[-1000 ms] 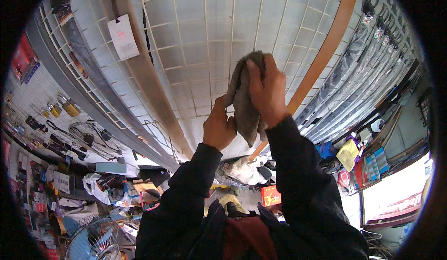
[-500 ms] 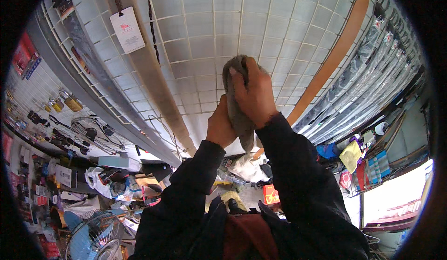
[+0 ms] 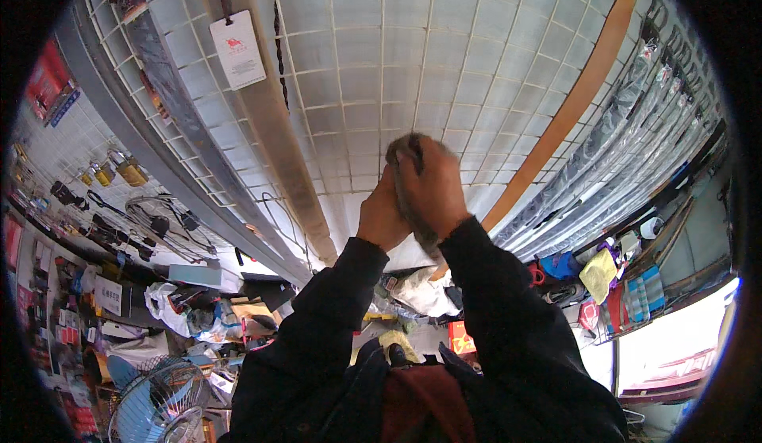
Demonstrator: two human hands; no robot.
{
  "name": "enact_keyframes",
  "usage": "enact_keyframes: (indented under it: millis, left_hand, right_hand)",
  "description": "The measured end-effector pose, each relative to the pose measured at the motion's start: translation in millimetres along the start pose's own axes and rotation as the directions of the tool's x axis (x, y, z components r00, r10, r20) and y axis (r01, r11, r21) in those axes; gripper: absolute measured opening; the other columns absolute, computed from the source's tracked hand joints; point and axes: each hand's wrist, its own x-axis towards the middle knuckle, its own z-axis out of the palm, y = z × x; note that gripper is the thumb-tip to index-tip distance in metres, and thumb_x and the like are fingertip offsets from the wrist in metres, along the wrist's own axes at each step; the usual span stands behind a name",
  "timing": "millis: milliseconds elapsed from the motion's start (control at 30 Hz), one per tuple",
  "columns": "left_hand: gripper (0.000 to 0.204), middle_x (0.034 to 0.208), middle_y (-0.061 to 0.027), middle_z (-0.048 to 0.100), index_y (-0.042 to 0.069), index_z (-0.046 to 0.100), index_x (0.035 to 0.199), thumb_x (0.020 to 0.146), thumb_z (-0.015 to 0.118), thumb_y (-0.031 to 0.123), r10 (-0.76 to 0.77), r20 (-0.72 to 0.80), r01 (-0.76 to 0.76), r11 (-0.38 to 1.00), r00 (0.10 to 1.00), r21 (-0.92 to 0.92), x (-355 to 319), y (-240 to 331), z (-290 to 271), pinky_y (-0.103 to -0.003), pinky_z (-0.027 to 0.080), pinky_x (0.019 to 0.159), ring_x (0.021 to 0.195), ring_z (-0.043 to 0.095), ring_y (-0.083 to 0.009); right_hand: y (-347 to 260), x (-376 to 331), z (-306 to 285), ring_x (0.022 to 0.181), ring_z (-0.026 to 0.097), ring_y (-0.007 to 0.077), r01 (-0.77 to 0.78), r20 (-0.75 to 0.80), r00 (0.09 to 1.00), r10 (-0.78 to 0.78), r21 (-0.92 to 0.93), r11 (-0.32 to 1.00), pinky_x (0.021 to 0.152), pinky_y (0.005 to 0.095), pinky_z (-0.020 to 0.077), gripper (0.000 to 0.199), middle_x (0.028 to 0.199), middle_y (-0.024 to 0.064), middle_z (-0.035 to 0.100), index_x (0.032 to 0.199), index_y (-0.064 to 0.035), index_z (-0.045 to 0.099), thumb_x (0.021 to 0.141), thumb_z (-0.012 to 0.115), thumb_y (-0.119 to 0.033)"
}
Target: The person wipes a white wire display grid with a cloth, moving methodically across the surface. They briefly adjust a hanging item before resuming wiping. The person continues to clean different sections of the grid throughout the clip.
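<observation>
A grey-brown cloth (image 3: 425,239) is bunched between my two hands in front of the wire grid. My right hand (image 3: 435,189) is closed round its upper part, fingers curled over the top. Pressed against the other side, my left hand (image 3: 381,219) is closed on the cloth too, its fingertips partly hidden by the right hand. The cloth's lower end hangs between my wrists. Just below that end a short bit of a tan strip (image 3: 441,271) shows; whether the cloth is wrapped round it I cannot tell.
A white wire grid (image 3: 357,70) fills the space ahead. A brown belt (image 3: 270,117) with a white tag (image 3: 238,50) hangs left, a tan belt (image 3: 556,117) right, plastic-wrapped belts (image 3: 603,149) farther right. Padlocks (image 3: 127,169) hang far left; a blue fan (image 3: 155,403) stands lower left.
Both hands have come lower and closer together with the cloth, which is now more tightly bunched. The grid and hanging belts have shifted slightly right in view.
</observation>
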Motion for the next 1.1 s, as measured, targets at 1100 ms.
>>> enact_keyframes:
  millis: [1100]
  left_hand:
    - [0.064,0.144,-0.0288,0.058,0.003,0.033,0.155,0.102,0.06,0.024,0.083,0.113,-0.08,0.996,0.99,-0.032,3,-4,-21,-0.047,0.047,0.108,0.132,0.057,-0.0458]
  right_hand:
    - [22,-28,12,0.089,0.069,0.0482,-0.074,0.095,0.993,0.069,0.048,0.996,0.08,0.0541,0.0563,0.033,0.1,0.0283,0.071,0.118,0.0015,0.062,0.1,0.064,-0.026]
